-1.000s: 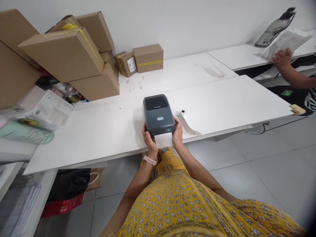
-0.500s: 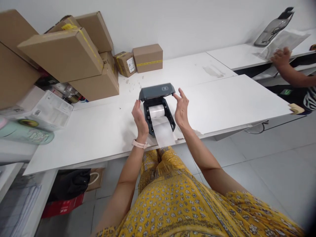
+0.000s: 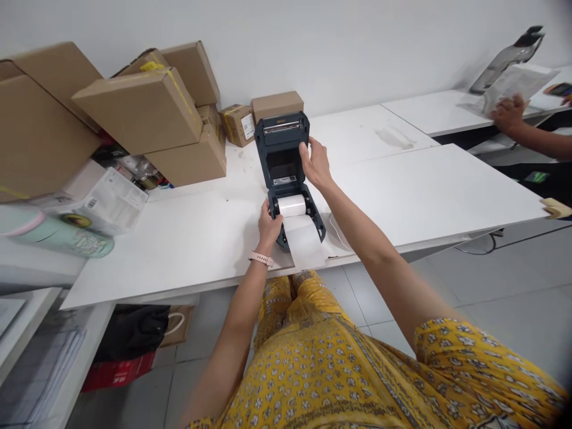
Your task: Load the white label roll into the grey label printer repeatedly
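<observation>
A dark label printer stands on the white table near its front edge, its lid swung up and back. Inside the base sits a white label roll, and a strip of label paper runs out over the front toward me. My left hand grips the left side of the base, thumb at the inner rim and fingers outside. With thumb and fingers, my right hand holds the right edge of the raised lid. Some of its fingertips are hidden behind the lid.
Cardboard boxes are stacked at the left, with two smaller ones behind the printer. A mint bottle lies far left. A white cable is right of the printer. At right, another person's hand is on a translucent bag.
The printer lid has gone from partly raised to fully upright. My left hand has moved down to the base's side, and my right hand has risen with the lid.
</observation>
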### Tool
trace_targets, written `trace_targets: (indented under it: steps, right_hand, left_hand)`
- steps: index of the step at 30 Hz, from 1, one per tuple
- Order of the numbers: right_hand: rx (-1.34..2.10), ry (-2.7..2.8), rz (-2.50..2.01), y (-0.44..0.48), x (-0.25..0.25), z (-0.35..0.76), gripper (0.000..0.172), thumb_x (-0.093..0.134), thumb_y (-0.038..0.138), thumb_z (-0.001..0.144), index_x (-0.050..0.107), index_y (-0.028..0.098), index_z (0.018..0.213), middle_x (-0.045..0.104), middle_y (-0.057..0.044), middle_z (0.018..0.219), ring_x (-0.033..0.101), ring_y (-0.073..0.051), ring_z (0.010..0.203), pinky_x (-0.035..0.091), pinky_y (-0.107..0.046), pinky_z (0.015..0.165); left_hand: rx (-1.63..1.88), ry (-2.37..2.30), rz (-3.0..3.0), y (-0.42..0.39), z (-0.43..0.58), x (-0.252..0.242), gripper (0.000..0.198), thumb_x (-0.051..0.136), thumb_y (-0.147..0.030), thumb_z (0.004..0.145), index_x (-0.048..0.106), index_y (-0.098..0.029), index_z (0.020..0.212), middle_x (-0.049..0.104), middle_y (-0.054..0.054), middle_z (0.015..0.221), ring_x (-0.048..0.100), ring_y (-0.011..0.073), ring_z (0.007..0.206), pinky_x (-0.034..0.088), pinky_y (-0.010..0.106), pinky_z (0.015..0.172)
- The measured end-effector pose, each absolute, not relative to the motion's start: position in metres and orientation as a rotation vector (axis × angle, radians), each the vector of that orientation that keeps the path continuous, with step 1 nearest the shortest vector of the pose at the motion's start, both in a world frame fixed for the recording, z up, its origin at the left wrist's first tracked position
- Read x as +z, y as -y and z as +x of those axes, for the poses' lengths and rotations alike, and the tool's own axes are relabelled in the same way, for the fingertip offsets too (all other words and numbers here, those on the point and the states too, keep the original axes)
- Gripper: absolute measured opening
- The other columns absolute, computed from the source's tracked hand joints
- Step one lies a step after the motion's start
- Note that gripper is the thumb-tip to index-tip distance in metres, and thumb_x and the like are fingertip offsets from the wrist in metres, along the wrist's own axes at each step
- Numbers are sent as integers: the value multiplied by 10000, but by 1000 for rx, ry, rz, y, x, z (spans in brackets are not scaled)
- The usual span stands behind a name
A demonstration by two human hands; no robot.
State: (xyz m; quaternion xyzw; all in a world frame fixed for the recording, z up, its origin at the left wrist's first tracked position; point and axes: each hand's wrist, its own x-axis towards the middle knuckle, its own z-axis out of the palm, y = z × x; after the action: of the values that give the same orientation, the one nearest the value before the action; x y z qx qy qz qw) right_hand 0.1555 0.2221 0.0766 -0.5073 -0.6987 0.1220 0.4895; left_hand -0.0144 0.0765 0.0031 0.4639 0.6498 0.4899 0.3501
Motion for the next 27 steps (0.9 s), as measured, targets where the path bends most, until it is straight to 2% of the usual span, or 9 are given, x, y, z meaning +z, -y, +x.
trace_targets:
  steps: [4, 7, 9, 11, 14, 18, 22, 27]
  right_hand:
    - [241, 1605, -1171, -183, 80, 165, 689, 249, 691, 1047, 426, 242, 1539, 489, -148, 1562, 419, -336, 1491, 332, -594, 1241]
    - [353, 1754, -1123, -154, 74, 167, 520, 343, 536, 1066, 572, 236, 1423, 637, -139, 1389, 576, -304, 1329, 441, -504, 1175]
    - [479, 2069, -1089, -148, 68, 165, 446, 515, 469, 1000, 646, 221, 1347, 696, -133, 1316, 621, -322, 1269, 479, -493, 1136]
    - [578, 2406, -1086, -154, 63, 162, 509, 671, 426, 895, 658, 208, 1355, 697, -139, 1370, 615, -375, 1298, 475, -533, 1133]
    - [632, 2747, -1136, -174, 61, 154, 709, 799, 436, 782, 620, 221, 1432, 656, -148, 1467, 602, -442, 1336, 444, -595, 1150]
    - [643, 2900, -1167, -194, 58, 139, 921, 915, 468, 630, 595, 264, 1469, 677, -136, 1450, 654, -457, 1285, 508, -573, 1091]
    - [703, 2860, -1132, -201, 57, 130, 963, 966, 403, 501, 653, 243, 1397, 713, -133, 1395, 683, -452, 1238, 551, -545, 1057]
    - [968, 2713, -896, -192, 87, 158, 998, 954, 421, 514, 614, 271, 1441, 646, -86, 1485, 625, -393, 1332, 517, -520, 1135]
  left_hand:
    - [1269, -1759, 1168, -78, -14, 10, 790, 677, -70, 745, 521, -200, 1508, 649, 134, 1479, 616, 298, 1375, 443, 417, 1204]
    - [1282, -1766, 1157, -80, -13, 10, 773, 665, -57, 733, 545, -192, 1485, 660, 141, 1464, 630, 288, 1356, 470, 402, 1172]
    - [1294, -1753, 1154, -80, -13, 9, 767, 656, -56, 734, 546, -195, 1480, 663, 136, 1460, 647, 275, 1333, 490, 389, 1148]
    - [1307, -1741, 1136, -79, -12, 9, 768, 644, -54, 741, 533, -192, 1489, 658, 137, 1467, 660, 264, 1315, 502, 377, 1133]
    - [1305, -1762, 1138, -77, -10, 13, 786, 632, -37, 743, 512, -188, 1505, 671, 130, 1456, 649, 263, 1336, 490, 385, 1148]
    - [1227, -1846, 1218, -76, -10, 21, 836, 616, -1, 726, 489, -197, 1528, 736, 98, 1370, 641, 287, 1346, 455, 442, 1181]
    - [1204, -1876, 1227, -75, -9, 25, 889, 616, -6, 719, 446, -232, 1562, 749, 70, 1349, 631, 299, 1360, 447, 455, 1183]
    - [1233, -1830, 1232, -72, -9, 23, 903, 618, -48, 740, 395, -223, 1598, 734, 79, 1375, 624, 319, 1366, 450, 465, 1175]
